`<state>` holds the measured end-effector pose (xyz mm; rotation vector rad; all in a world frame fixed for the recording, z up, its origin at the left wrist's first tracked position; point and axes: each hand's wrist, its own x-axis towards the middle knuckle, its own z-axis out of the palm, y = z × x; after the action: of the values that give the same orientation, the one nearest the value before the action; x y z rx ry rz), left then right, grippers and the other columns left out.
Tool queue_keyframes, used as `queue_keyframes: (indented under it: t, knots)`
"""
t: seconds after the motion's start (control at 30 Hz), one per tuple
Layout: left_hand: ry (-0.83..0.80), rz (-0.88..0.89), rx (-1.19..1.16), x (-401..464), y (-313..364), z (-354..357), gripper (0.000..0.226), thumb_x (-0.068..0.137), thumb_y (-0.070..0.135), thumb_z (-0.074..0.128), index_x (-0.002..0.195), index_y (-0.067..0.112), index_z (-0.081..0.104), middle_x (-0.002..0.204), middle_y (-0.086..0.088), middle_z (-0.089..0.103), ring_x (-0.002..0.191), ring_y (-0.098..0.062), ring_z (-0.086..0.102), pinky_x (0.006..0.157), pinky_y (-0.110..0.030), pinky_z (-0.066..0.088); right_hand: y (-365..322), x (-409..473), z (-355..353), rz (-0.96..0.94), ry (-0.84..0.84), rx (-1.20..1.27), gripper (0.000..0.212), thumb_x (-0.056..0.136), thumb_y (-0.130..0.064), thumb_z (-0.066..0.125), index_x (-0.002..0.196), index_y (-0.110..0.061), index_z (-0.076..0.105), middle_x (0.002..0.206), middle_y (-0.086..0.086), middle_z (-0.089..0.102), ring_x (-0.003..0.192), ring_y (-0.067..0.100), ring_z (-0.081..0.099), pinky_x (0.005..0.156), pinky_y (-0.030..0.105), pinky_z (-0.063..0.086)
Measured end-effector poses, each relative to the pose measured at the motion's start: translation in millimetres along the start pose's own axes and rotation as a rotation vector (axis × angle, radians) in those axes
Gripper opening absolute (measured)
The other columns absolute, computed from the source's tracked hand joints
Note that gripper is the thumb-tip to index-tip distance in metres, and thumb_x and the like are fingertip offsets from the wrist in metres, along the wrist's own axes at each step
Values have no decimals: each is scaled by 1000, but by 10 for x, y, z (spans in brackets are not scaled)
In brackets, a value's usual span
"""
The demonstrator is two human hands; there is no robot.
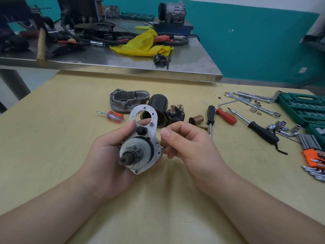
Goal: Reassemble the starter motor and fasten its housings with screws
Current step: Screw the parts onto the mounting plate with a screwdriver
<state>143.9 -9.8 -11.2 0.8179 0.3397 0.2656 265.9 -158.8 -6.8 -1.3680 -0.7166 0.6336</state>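
Note:
My left hand [112, 150] grips a starter sub-assembly above the wooden table: a silver mounting plate [149, 117] with a round hole, carrying the pinion gear and shaft [133, 154]. My right hand [184, 143] sits at the plate's right edge with curled fingers, apparently pinching something small there; what it is stays hidden. Behind lie the grey cast housing [126, 99], the black motor body [158, 106], the solenoid [175, 114] and a brass sleeve [196, 119].
A red-handled screwdriver [112, 116] lies left of the parts. Black and red screwdrivers [219, 115], wrenches, sockets, hex keys [314, 155] and a green socket case [304, 108] crowd the right side. A steel bench [123, 66] with clutter and a yellow rag stands behind.

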Motion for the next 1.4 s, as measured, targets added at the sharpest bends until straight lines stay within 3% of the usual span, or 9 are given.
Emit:
queue_keyframes:
  t: [0.13, 0.47, 0.73, 0.83, 0.93, 1.0, 1.13, 1.23, 1.4]
  knots:
    - [-28, 10, 13, -32, -17, 61, 32, 90, 34, 59, 103, 17, 82, 107, -16, 77, 83, -31, 76, 67, -38, 64, 9, -2, -4, -26, 7, -56, 23, 82, -55, 75, 88, -33, 80, 81, -8, 75, 72, 7, 66, 65, 21, 52]
    - [-79, 124, 189, -51, -42, 51, 40, 75, 25, 72, 111, 12, 80, 112, -21, 76, 96, -35, 75, 74, -40, 62, 63, 11, -2, -42, 36, -120, 13, 90, -43, 74, 86, -33, 80, 76, -10, 72, 71, 6, 65, 64, 23, 53]
    - [-129, 255, 219, -66, -35, 34, 52, 64, 25, 90, 112, 10, 77, 118, -22, 71, 107, -41, 69, 89, -52, 58, 105, -17, 92, 59, 14, -20, 43, 85, -62, 71, 90, -20, 75, 73, -10, 71, 65, 7, 68, 56, 24, 55]
    - [-124, 372, 282, -80, -55, 60, 35, 71, 16, 76, 106, 11, 78, 102, -13, 73, 95, -32, 71, 77, -39, 61, 114, -41, 137, 57, 29, -34, 62, 79, -76, 64, 97, -18, 76, 83, 4, 74, 78, 15, 71, 68, 36, 57]
    - [-106, 442, 365, -95, -61, 114, 31, 72, 19, 76, 102, 14, 78, 95, -8, 74, 89, -24, 70, 71, -30, 57, 95, -66, 174, 94, 22, 57, 70, 81, -75, 64, 113, -13, 76, 106, 15, 78, 100, 37, 76, 90, 60, 61]
    - [-69, 470, 448, -81, -50, 164, 30, 73, 23, 77, 102, 17, 79, 95, -6, 74, 87, -22, 69, 68, -30, 56, 66, -75, 162, 154, 22, 154, 69, 85, -72, 66, 116, -12, 76, 114, 22, 76, 107, 48, 73, 92, 69, 58]
    - [-55, 432, 571, -15, 73, 265, 38, 80, 36, 70, 114, 21, 76, 105, -10, 73, 86, -29, 67, 58, -36, 51, -32, -61, 122, 256, -8, 367, 54, 92, -65, 64, 103, -16, 82, 108, 23, 79, 92, 43, 79, 69, 47, 67]
    - [76, 409, 583, 161, 233, 326, 30, 86, 37, 62, 105, 21, 78, 109, -8, 72, 107, -34, 67, 80, -41, 51, -33, -42, 117, 288, -66, 595, 54, 96, -61, 65, 101, -11, 84, 112, 25, 78, 87, 38, 79, 66, 40, 64]
    - [165, 452, 831, 484, 477, 496, 17, 91, 32, 68, 98, 20, 78, 95, -4, 77, 87, -18, 69, 88, -41, 55, -9, -17, 65, 324, -255, 715, 80, 89, -64, 74, 138, -3, 63, 135, 28, 69, 109, 48, 71, 70, 41, 64]
